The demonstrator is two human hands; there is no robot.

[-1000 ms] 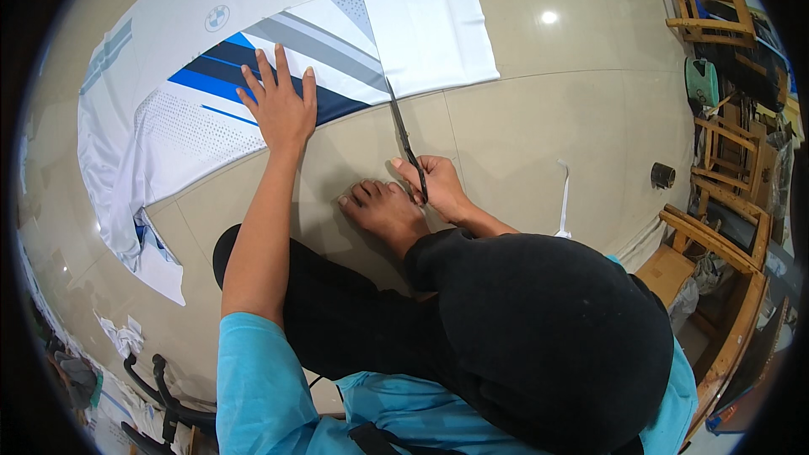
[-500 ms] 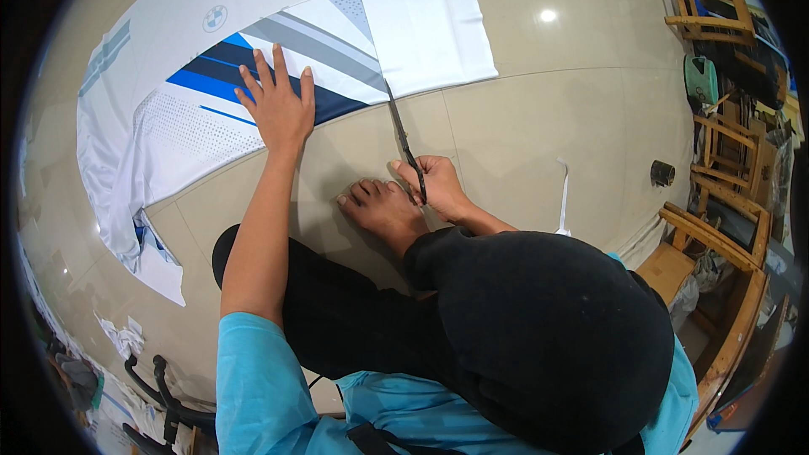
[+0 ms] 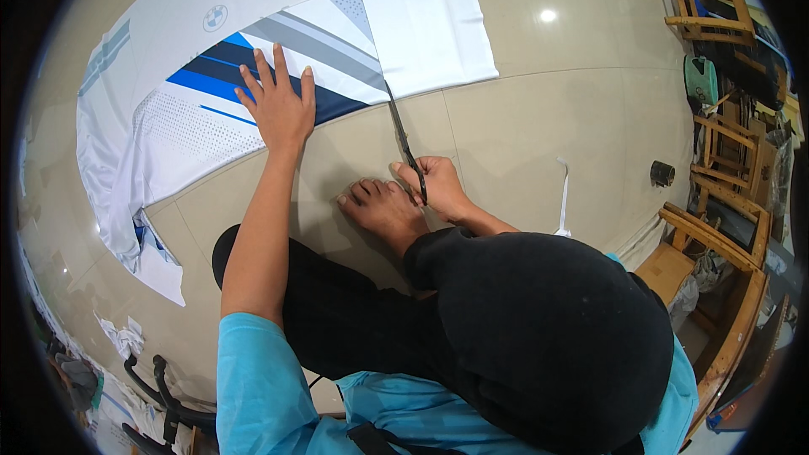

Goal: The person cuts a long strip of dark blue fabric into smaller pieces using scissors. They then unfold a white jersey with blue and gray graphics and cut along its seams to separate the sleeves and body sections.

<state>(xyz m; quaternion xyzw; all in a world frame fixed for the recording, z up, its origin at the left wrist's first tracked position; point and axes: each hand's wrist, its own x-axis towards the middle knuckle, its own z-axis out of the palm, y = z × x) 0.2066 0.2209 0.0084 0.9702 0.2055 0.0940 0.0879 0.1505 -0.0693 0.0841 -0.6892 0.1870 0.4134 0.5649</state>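
Observation:
My left hand [image 3: 282,105] lies with spread fingers on a length of white fabric [image 3: 434,29] printed with a panel of navy, blue and grey stripes and dots [image 3: 206,72]. My right hand [image 3: 442,185] grips long dark scissors [image 3: 400,135] by their handle, just right of my bare foot [image 3: 379,215]. The tips of the blades meet the panel's right border at the fabric's near edge. At the left, the fabric bunches into folds over the tiled floor [image 3: 573,118].
Stacked wooden frames [image 3: 704,248] line the right side, with a green object [image 3: 699,80] among them and a small dark cylinder [image 3: 661,175] beside them. A thin white strip [image 3: 563,194] lies near my right arm. White scraps [image 3: 122,337] and a black chair base [image 3: 156,396] sit at lower left.

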